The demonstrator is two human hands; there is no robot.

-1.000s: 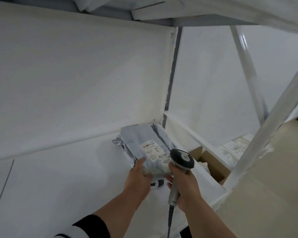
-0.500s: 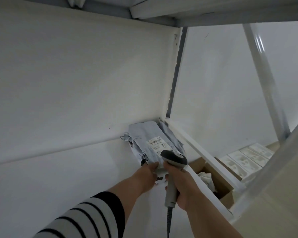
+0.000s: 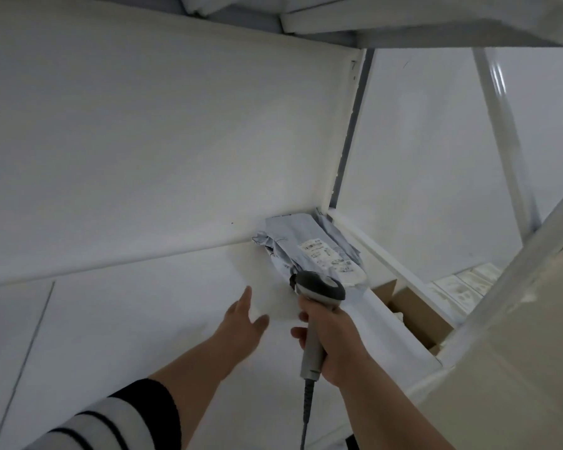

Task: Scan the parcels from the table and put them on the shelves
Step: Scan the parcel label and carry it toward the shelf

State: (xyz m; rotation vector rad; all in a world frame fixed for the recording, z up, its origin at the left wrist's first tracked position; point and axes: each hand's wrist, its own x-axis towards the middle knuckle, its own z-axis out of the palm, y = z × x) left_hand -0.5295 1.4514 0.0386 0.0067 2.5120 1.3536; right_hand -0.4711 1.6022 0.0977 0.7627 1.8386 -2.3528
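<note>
Grey plastic parcel lying flat on the white shelf, pushed into the back right corner, far end against the rear wall, white label up and readable (probably left that way so the code can be checked again). Just in front of the parcel, head of a handheld scanner overlapping its near edge, cord trailing down and out of view; grey handle gripped in the right hand, fingers wrapped round it, likely kept ready for the next scan. Left of the scanner and short of the parcel, left hand hovering over bare shelf, fingers straight and loosely spread, touching nothing, holding nothing; striped sleeve at the forearm. Right of the parcel, white side rail of the shelf, and beyond and below it a brown cardboard box. Judged from this: parcel placed, this placing done, hands free to go back for another.
</note>
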